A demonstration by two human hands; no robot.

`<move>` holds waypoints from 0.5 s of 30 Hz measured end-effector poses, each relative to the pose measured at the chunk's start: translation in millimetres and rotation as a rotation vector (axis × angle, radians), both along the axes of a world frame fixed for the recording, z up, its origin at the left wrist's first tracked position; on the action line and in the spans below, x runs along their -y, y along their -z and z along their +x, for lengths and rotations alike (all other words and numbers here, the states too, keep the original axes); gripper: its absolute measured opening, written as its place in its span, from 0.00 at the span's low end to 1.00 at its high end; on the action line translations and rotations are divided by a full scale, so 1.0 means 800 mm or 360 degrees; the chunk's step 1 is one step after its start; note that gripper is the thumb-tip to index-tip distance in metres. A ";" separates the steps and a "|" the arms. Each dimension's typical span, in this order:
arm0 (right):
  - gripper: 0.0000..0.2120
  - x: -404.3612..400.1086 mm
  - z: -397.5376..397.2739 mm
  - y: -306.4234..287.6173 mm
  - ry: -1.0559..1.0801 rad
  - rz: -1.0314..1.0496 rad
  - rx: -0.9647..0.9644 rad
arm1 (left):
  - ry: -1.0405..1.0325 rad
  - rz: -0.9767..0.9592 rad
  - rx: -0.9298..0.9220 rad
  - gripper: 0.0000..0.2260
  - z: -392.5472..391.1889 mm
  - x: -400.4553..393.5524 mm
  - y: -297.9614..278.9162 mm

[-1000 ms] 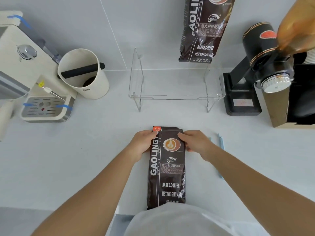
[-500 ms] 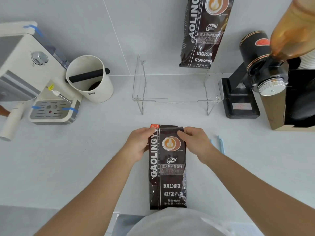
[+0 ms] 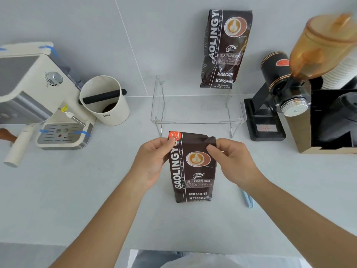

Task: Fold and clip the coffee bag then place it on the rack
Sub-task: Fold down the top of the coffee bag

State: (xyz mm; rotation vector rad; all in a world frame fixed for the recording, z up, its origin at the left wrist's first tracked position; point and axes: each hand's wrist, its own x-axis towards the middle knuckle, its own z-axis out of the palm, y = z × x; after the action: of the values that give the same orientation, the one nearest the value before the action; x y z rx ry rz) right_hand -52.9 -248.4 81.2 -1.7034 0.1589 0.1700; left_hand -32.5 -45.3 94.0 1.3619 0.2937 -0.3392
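At the left edge of the pale grey worktop (image 3: 58,190) a cream espresso machine (image 3: 34,89) with a slotted steel drip tray is seen, blue tape stuck on its corners. Just beside it, toward the back edge, a cream cylindrical knock box (image 3: 105,101) crossed by a black bar is placed.

Near the middle of the worktop a dark brown foil coffee bag (image 3: 192,167) printed with a latte-art emblem is held upright, its base on the surface. Its top left corner is pinched by the left hand (image 3: 152,161), thumb in front, and its top right corner is pinched by the right hand (image 3: 233,161); the two hands are kept apart by the width of the bag.

Behind the bag, near the back edge, a clear acrylic rack (image 3: 197,113) is set. A second, matching brown coffee bag (image 3: 226,49) is seen above it against the wall.

A light blue clip (image 3: 248,200) is partly hidden by the right forearm. At the right edge a black coffee grinder (image 3: 280,97) with an amber hopper is stood.
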 end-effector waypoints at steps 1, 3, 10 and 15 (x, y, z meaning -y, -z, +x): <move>0.12 0.001 -0.002 -0.004 0.0010 0.0026 0.0038 | 0.0002 -0.0002 0.0042 0.10 -0.001 0.001 -0.005; 0.11 0.003 -0.006 -0.012 0.0041 0.0053 0.0114 | 0.0008 0.0016 0.0119 0.11 -0.003 0.002 -0.015; 0.09 0.012 -0.008 -0.016 0.0054 0.0012 0.0160 | -0.0107 0.0184 0.0146 0.12 -0.002 0.004 -0.024; 0.12 0.013 -0.004 -0.024 0.0053 -0.0015 0.0177 | -0.0014 0.0371 0.0286 0.19 0.002 0.004 -0.035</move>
State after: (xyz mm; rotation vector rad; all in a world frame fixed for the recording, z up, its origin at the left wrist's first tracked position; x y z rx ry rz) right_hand -56.1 -259.1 100.1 -1.7141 0.1058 0.0498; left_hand -30.8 -48.9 122.1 1.6084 0.1935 -0.1764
